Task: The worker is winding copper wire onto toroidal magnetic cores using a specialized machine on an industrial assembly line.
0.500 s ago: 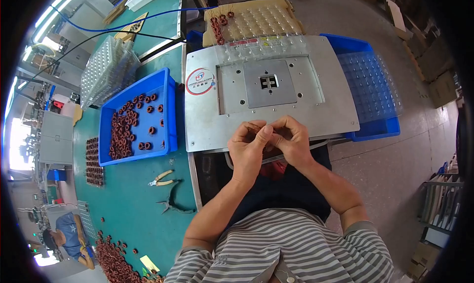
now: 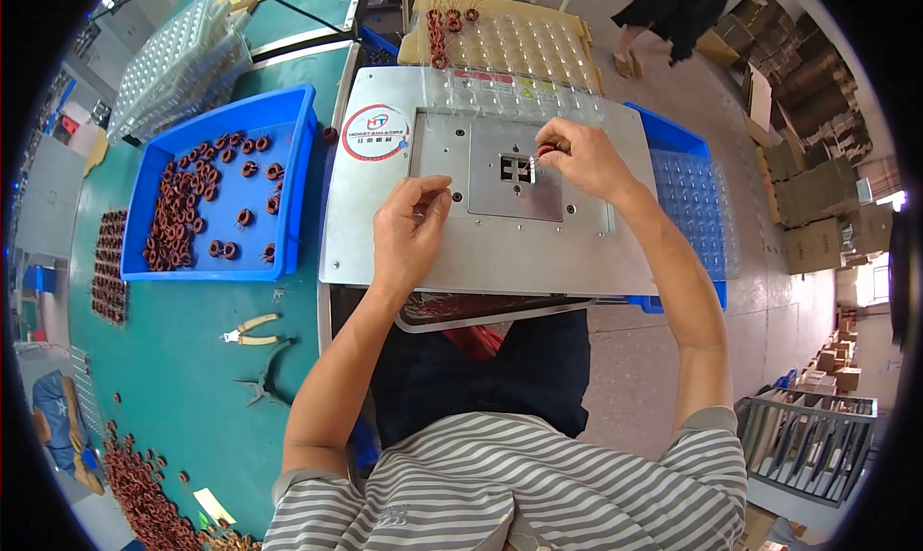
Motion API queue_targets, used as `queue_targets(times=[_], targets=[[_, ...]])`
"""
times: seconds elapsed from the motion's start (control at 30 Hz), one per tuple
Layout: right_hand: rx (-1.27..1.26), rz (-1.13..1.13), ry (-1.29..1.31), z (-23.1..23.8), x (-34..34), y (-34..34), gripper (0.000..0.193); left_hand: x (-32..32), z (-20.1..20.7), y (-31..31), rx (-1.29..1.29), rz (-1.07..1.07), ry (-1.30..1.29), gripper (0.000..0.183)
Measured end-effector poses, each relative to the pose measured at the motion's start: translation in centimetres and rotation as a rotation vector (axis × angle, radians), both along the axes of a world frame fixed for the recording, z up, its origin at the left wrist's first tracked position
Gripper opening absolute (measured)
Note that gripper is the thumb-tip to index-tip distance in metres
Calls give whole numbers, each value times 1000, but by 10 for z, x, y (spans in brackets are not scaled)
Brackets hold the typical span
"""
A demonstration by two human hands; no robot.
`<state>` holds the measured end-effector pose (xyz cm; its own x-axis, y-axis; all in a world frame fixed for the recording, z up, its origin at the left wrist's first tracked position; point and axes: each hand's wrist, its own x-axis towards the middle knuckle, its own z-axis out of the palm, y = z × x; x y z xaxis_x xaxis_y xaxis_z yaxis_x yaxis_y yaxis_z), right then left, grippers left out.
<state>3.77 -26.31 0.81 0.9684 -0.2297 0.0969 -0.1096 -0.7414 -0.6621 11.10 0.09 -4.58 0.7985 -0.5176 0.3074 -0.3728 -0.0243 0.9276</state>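
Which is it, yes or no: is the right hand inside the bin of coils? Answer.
No, the right hand is over the silver machine, apart from the blue bin.

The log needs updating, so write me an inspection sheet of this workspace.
Surface: green tabletop beside a silver machine plate with a square opening.
Things: red-brown coils in a blue bin; a few more at the left end of a clear tray beyond the plate.
Clutter: cream-handled cutters and dark pliers lie on the tabletop.
Grips: left grip partly curled above the plate, nothing seen in it; right grip pinches a small reddish part near the opening.
Cables: black cable, upper left.
Surroundings: cardboard boxes right; person in dark clothing, upper right.
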Motion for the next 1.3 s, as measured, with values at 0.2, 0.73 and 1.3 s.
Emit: queue_targets(times=[0.2, 0.73, 1.3], targets=[[-41, 211, 108, -5, 31, 1, 13, 2, -3, 11, -67, 43, 36, 13], [-13, 87, 84, -33, 35, 9, 14, 1, 0, 10, -51, 16, 12, 10], [-383, 300, -56, -40, 49, 22, 12, 62, -4, -68, 50, -66, -246, 13]])
